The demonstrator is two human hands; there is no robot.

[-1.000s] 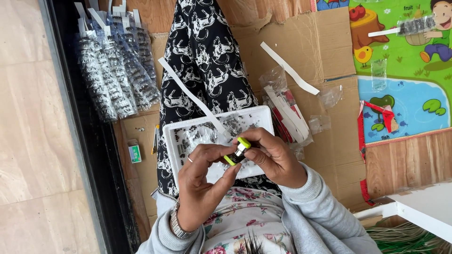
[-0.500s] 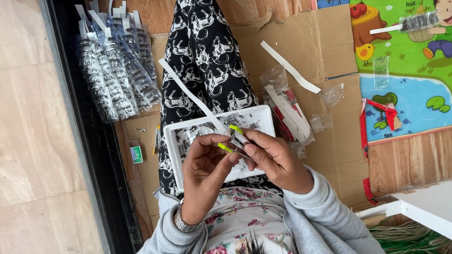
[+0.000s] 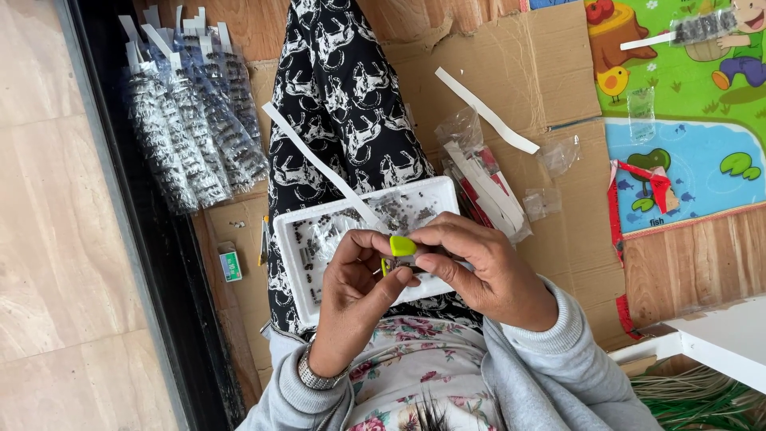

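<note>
Both hands up over the white tray (image 3: 291, 239), which sits on the lap on black-and-white patterned trousers (image 3: 343, 88). Small yellow-green tool (image 3: 401, 247) pinched between the two hands, right at the fingertips, just above the tray's near half. Left hand (image 3: 357, 281): grip narrow, thumb and forefinger closed on the tool's lower left end. Right hand (image 3: 485, 267): grip also narrow, fingers curled over the tool's right side, covering most of its grey part; only the green tip shows clear. Can't tell what exactly sits inside the tool's jaw, too small and hidden by fingers. Tray holds scattered small dark parts (image 3: 399, 209) and a clear bag, with a long white paper strip (image 3: 319, 166) lying across its far edge and up over the trousers. Bundle of filled clear packets (image 3: 187, 120) on the floor to the left, well apart from the hands. Second white strip (image 3: 487, 112) and more clear bags (image 3: 479, 172) on cardboard (image 3: 511, 56) to the right of the tray. Colourful play mat (image 3: 678, 104) further right. Metal watch band (image 3: 315, 375) on the left wrist, grey sleeves on both arms.
</note>
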